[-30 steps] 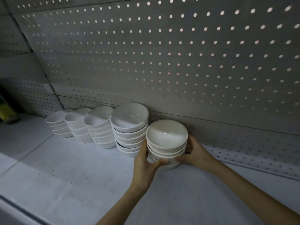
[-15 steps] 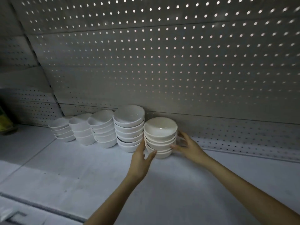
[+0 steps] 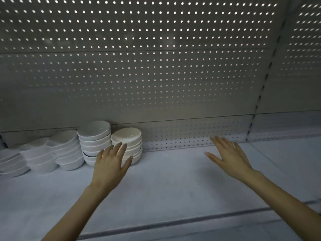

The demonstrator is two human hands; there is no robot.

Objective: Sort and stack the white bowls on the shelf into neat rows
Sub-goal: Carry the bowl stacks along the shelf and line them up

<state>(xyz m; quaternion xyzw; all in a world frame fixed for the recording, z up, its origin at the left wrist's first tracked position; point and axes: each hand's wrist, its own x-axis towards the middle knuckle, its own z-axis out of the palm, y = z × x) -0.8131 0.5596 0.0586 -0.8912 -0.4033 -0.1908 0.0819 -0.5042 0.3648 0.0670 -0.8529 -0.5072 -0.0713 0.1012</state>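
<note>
Several stacks of white bowls stand in a row along the pegboard back wall of the shelf (image 3: pixel 173 180). The rightmost stack (image 3: pixel 127 140) is next to a taller stack (image 3: pixel 94 136), and lower stacks (image 3: pixel 67 150) run off to the left. My left hand (image 3: pixel 111 162) hovers with straight, spread fingers just in front of the rightmost stack, holding nothing. My right hand (image 3: pixel 229 157) is spread flat well to the right of the bowls, above the bare shelf, also holding nothing.
The perforated back panel (image 3: pixel 156 75) rises behind the shelf. A slotted upright (image 3: pixel 260 94) divides it at the right. A dark seam (image 3: pixel 173 221) runs across the shelf near the front edge.
Both hands have let go of the rightmost stack. My right hand has swung away to the right and my left hand has drawn back. The view has turned rightward.
</note>
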